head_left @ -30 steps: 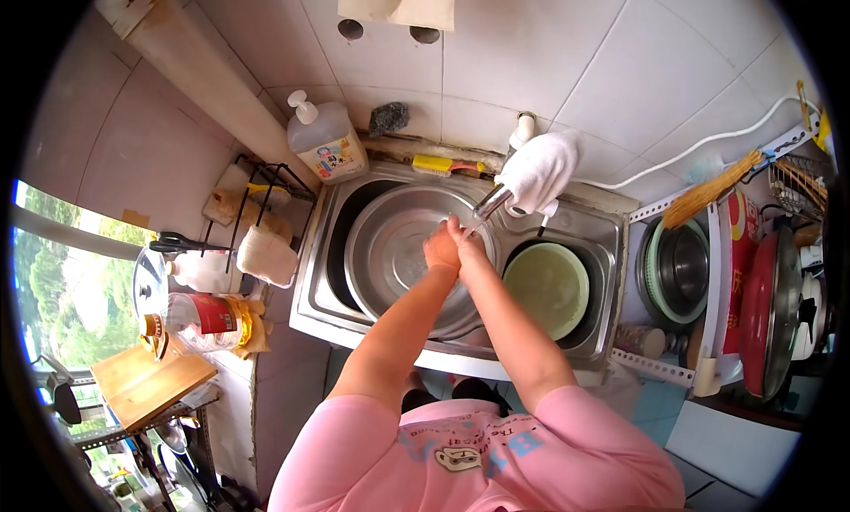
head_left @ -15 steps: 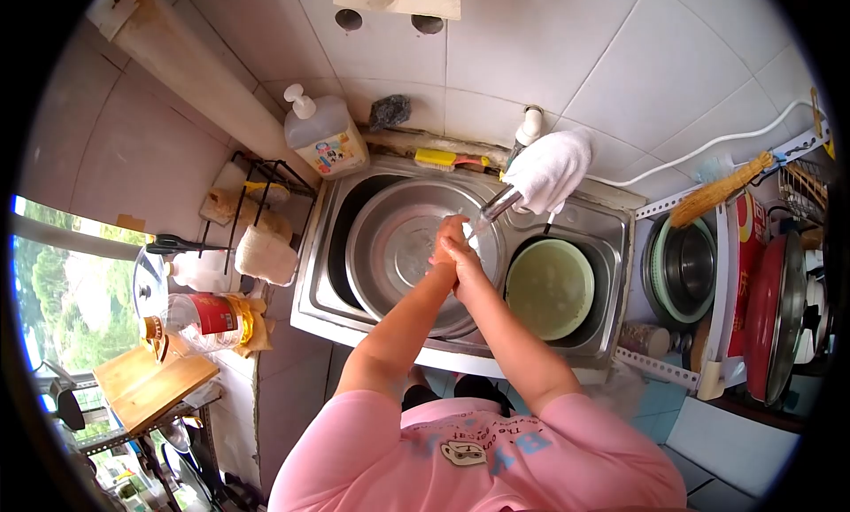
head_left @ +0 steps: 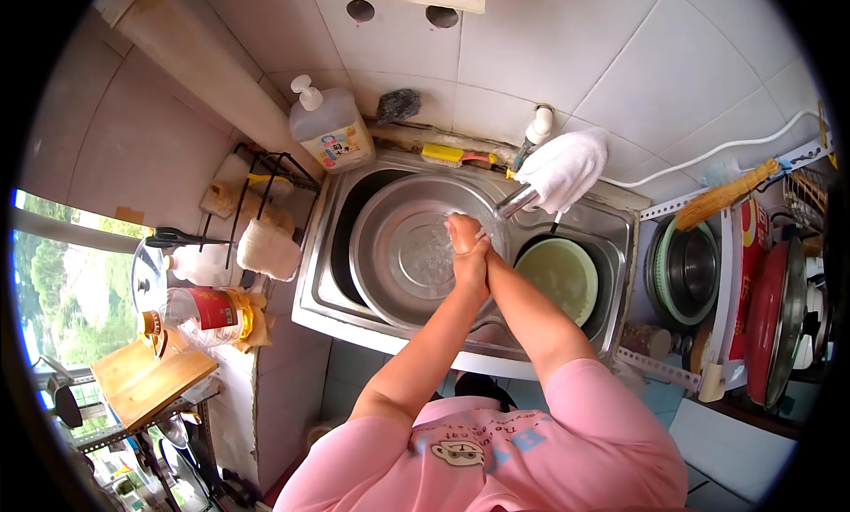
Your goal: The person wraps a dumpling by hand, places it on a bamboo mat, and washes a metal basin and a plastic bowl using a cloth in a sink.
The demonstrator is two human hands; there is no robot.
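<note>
My left hand [head_left: 472,266] is closed around my right wrist, over the right side of a large round metal basin [head_left: 376,220]. My right hand [head_left: 460,232] points up and away, its fingers drawn together, with no object seen in it. Both hands look wet. The basin sits in the left bowl of a steel sink [head_left: 306,286] and holds some clear water. Just right of my hands is the metal faucet [head_left: 516,202], with a white cloth [head_left: 567,168] draped over it. A pale green basin [head_left: 580,268] of cloudy water stands in the right bowl.
Behind the sink are a pump bottle [head_left: 335,133], a yellow brush [head_left: 442,153] and a dark scrubber [head_left: 398,105]. At left are a wire rack [head_left: 276,168], an oil bottle [head_left: 199,317] and a wooden board [head_left: 146,379]. Stacked bowls [head_left: 691,273] and a red-rimmed pan [head_left: 772,321] stand right.
My hands were clasped near the faucet's stream. My left hand has moved onto my right wrist, and both arms now cross closer together. The view has shifted slightly.
</note>
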